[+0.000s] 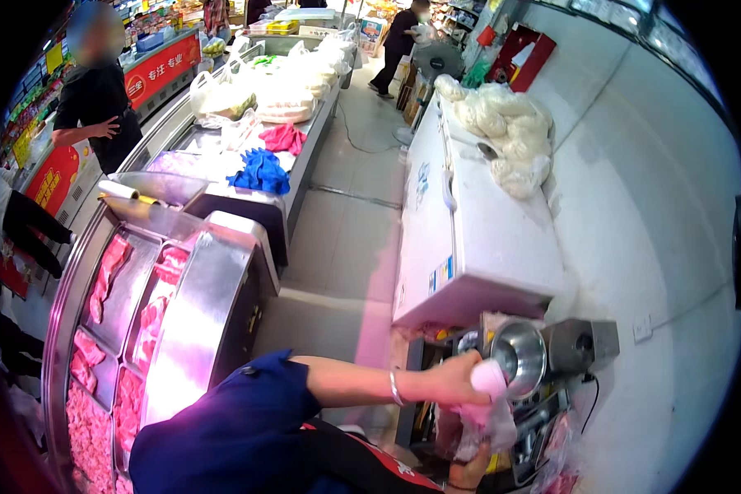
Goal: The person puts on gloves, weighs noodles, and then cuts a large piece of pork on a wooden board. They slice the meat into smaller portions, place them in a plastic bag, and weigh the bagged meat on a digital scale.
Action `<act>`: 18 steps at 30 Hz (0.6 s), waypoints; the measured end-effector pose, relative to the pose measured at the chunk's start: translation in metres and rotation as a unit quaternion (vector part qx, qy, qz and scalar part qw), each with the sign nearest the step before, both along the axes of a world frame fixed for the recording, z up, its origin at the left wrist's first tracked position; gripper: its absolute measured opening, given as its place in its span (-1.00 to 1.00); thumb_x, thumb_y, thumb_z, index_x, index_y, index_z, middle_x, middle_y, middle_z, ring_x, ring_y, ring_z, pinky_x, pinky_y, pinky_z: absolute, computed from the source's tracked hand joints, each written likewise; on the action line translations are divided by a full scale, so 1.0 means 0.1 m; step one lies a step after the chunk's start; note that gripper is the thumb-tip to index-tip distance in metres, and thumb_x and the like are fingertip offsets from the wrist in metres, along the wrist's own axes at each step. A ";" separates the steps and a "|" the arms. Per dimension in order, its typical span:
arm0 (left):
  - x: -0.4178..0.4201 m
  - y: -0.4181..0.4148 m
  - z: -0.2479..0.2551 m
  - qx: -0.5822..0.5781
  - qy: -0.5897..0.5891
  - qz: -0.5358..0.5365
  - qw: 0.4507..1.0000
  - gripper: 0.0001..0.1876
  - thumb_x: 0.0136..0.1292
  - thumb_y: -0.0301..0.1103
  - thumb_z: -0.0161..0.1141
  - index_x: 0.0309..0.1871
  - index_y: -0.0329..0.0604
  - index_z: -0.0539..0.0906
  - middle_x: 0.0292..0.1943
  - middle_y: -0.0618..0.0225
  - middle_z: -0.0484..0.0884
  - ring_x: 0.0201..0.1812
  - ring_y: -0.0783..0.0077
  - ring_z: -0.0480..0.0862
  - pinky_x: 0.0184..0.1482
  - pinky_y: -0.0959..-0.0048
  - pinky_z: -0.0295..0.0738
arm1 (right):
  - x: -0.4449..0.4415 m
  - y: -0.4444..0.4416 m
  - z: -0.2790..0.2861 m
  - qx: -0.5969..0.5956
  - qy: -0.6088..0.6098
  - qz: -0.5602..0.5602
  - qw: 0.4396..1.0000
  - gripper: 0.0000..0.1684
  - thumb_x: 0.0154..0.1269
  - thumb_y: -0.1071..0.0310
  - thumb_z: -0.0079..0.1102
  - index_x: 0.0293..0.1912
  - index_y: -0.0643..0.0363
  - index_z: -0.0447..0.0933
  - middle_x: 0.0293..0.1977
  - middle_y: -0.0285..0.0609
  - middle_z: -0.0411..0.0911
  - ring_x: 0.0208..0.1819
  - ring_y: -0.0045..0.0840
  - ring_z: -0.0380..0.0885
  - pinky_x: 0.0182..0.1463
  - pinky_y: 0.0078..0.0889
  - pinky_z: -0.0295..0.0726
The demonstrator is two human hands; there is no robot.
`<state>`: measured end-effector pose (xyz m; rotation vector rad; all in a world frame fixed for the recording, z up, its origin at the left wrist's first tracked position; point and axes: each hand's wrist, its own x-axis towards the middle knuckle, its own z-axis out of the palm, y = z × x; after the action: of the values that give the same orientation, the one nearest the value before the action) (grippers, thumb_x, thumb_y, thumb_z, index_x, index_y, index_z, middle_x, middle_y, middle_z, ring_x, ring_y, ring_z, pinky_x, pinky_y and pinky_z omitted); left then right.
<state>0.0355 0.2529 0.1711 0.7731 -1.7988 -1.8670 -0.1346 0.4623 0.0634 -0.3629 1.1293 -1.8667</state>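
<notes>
My left hand, with a silver bangle on the wrist, grips a pale pink item with a rounded end; its exact kind is unclear. Just below, my right hand holds the lower part of a clear plastic bag with something pinkish in or behind it. The palm and some fingers of both hands are hidden. Right beside the pink item is a round stainless steel bowl, in front of a grey metal machine.
A white chest freezer bearing bags stands ahead. Metal tools and bagged meat lie lower right. A meat display counter is at left. One person stands beyond it; another is at the aisle's far end.
</notes>
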 end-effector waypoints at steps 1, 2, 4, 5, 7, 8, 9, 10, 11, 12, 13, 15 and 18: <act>0.22 -0.33 0.02 -0.021 -0.027 0.048 0.998 -0.24 -0.06 -0.07 0.44 0.12 -0.38 0.37 -0.12 0.03 0.60 -0.14 0.28 0.66 -0.18 0.37 0.63 | 0.04 -0.47 0.03 0.009 0.005 0.054 0.999 -0.36 0.26 0.26 0.23 0.27 0.28 0.31 0.12 -0.11 0.48 0.06 -0.33 0.55 0.15 -0.24 0.58; 0.44 -0.64 0.03 -0.006 -0.025 0.084 0.996 -0.21 -0.05 -0.06 0.44 0.15 -0.40 0.36 -0.10 0.04 0.60 -0.12 0.28 0.66 -0.17 0.37 0.63 | 0.14 -0.94 0.09 -0.003 0.018 0.072 0.997 -0.36 0.25 0.29 0.25 0.27 0.27 0.31 0.12 -0.12 0.48 0.07 -0.33 0.55 0.15 -0.24 0.58; 0.77 -1.22 -0.10 0.024 0.011 0.175 0.984 -0.22 -0.08 -0.09 0.45 0.10 -0.49 0.38 -0.07 -0.05 0.60 -0.01 0.19 0.65 -0.01 0.36 0.57 | 0.38 -1.88 0.16 -0.023 0.043 0.094 0.994 -0.35 0.23 0.34 0.29 0.27 0.25 0.32 0.12 -0.13 0.49 0.08 -0.33 0.55 0.17 -0.22 0.57; 0.87 -1.52 -0.27 0.015 0.006 0.221 0.975 -0.20 -0.08 -0.09 0.45 0.10 -0.53 0.38 -0.05 -0.08 0.59 0.03 0.18 0.63 0.04 0.35 0.55 | 0.49 -2.33 0.16 -0.009 0.052 0.125 0.991 -0.35 0.25 0.34 0.28 0.28 0.24 0.30 0.13 -0.13 0.48 0.11 -0.31 0.53 0.21 -0.19 0.54; 1.17 -2.13 -0.40 0.077 0.008 0.286 0.955 -0.20 -0.08 -0.10 0.45 0.12 -0.53 0.37 -0.06 -0.09 0.59 0.01 0.17 0.64 0.03 0.33 0.56 | 0.69 -3.19 0.09 0.027 0.064 0.195 0.978 -0.34 0.28 0.33 0.27 0.31 0.22 0.28 0.15 -0.13 0.48 0.17 -0.29 0.50 0.29 -0.12 0.47; 1.28 -2.47 -0.50 0.075 -0.008 0.319 0.945 -0.20 -0.08 -0.10 0.45 0.12 -0.52 0.37 -0.07 -0.09 0.59 0.00 0.18 0.65 0.01 0.33 0.57 | 0.78 -3.65 -0.03 0.015 0.062 0.213 0.975 -0.37 0.29 0.39 0.25 0.31 0.22 0.28 0.15 -0.13 0.48 0.17 -0.30 0.50 0.29 -0.15 0.47; 1.41 -2.85 -0.58 0.067 -0.028 0.354 0.932 -0.21 -0.08 -0.10 0.45 0.11 -0.52 0.38 -0.07 -0.08 0.59 -0.02 0.19 0.65 0.00 0.32 0.59 | 0.95 -4.11 -0.10 0.013 0.054 0.230 0.972 -0.38 0.27 0.41 0.27 0.29 0.23 0.30 0.13 -0.14 0.48 0.14 -0.33 0.51 0.26 -0.20 0.49; 1.53 -3.22 -0.60 0.058 -0.049 0.387 0.919 -0.21 -0.08 -0.10 0.45 0.10 -0.52 0.38 -0.08 -0.08 0.59 -0.04 0.20 0.66 -0.02 0.32 0.60 | 1.12 -4.57 -0.13 0.011 0.045 0.244 0.969 -0.39 0.25 0.43 0.29 0.26 0.23 0.33 0.12 -0.15 0.49 0.11 -0.37 0.53 0.23 -0.24 0.51; 1.68 -3.58 -0.59 0.059 -0.039 0.409 0.910 -0.22 -0.09 -0.10 0.48 0.08 -0.50 0.39 -0.10 -0.06 0.60 -0.09 0.21 0.68 -0.09 0.33 0.63 | 1.25 -5.05 -0.13 0.008 0.037 0.259 0.965 -0.40 0.23 0.45 0.31 0.24 0.24 0.35 0.10 -0.16 0.50 0.08 -0.40 0.54 0.20 -0.29 0.54; 1.81 -4.01 -0.54 0.050 -0.042 0.426 0.903 -0.23 -0.09 -0.10 0.48 0.07 -0.50 0.39 -0.11 -0.05 0.61 -0.10 0.22 0.68 -0.11 0.33 0.63 | 1.37 -5.60 -0.10 -0.004 0.032 0.277 0.960 -0.42 0.23 0.46 0.31 0.23 0.24 0.37 0.09 -0.17 0.51 0.07 -0.42 0.54 0.20 -0.31 0.53; 1.95 -4.31 -0.56 0.063 -0.059 0.444 0.892 -0.23 -0.09 -0.10 0.49 0.06 -0.49 0.40 -0.12 -0.05 0.61 -0.11 0.23 0.69 -0.13 0.34 0.64 | 1.54 -6.01 -0.11 0.009 0.017 0.300 0.954 -0.44 0.24 0.46 0.31 0.22 0.23 0.39 0.08 -0.18 0.51 0.06 -0.43 0.54 0.20 -0.33 0.53; 2.20 -5.06 -0.45 -0.004 -0.060 0.489 0.870 -0.24 -0.07 -0.11 0.49 0.05 -0.49 0.39 -0.14 -0.04 0.62 -0.12 0.24 0.69 -0.13 0.34 0.63 | 1.84 -6.86 -0.03 0.006 -0.015 0.355 0.935 -0.49 0.24 0.45 0.32 0.17 0.23 0.43 0.04 -0.22 0.54 0.05 -0.48 0.55 0.18 -0.36 0.54; 2.50 -6.04 -0.28 -0.043 -0.044 0.540 0.839 -0.28 -0.06 -0.13 0.49 0.03 -0.47 0.39 -0.14 -0.01 0.61 -0.13 0.25 0.68 -0.13 0.36 0.61 | 2.08 -8.11 0.15 0.019 0.028 0.411 0.911 -0.38 0.28 0.36 0.31 0.27 0.21 0.33 0.13 -0.18 0.49 0.15 -0.40 0.51 0.27 -0.26 0.50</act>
<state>0.2854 -0.3507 0.1429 1.4453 -1.0327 -0.9753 0.0734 -0.3490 0.0783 -0.7417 0.8493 -1.0883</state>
